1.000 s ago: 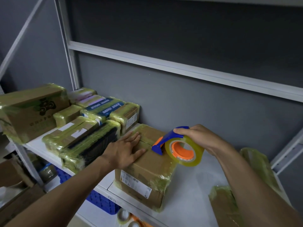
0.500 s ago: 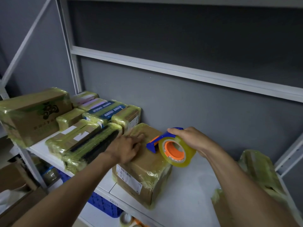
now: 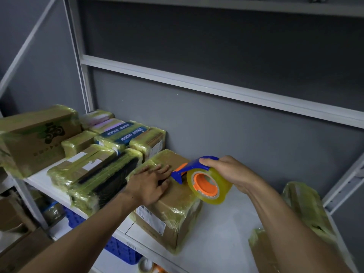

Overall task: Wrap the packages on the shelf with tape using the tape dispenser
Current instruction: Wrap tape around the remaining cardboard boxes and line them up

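Two-handed: presses left hand (image 3: 150, 183) flat on the box (image 3: 174, 210) on the shelf (image 3: 226, 235), grips tape dispenser (image 3: 205, 183) in right hand (image 3: 226, 170), blade end at box top.

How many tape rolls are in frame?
2. One yellowish roll sits on the tape dispenser in the right hand; a second roll lies below the shelf at the bottom edge, cut off. Others may be hidden.
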Available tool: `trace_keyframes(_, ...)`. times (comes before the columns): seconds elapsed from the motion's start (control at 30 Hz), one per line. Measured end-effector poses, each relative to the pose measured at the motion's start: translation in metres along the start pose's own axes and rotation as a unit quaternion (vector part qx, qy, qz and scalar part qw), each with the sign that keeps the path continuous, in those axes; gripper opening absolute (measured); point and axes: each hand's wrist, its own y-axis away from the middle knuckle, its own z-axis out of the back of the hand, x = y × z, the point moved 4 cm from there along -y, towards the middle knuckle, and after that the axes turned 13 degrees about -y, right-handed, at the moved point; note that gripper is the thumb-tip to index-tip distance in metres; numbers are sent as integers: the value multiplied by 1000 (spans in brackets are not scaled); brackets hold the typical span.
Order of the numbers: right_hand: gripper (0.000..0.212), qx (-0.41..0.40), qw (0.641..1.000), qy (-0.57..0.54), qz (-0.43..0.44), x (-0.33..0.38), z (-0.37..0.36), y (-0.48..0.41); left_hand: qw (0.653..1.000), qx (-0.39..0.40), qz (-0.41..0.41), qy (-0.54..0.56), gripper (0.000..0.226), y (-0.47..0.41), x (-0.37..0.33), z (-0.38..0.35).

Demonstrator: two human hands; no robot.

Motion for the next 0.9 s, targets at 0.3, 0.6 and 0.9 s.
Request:
trace_keyframes(0.3,75,-15,1000,-5,4,-1,23,17,1000,11,-10,-15,52,-5,1,2)
trace_keyframes(0.6,56,-34,998,-48,-9,-20,1,17,999,25,-19,-5,49,-10,24,8)
trace_keyframes(0.9,41,-24,997,-72,13,-26,-4,27,997,36,-47,44,75,-2,4,6)
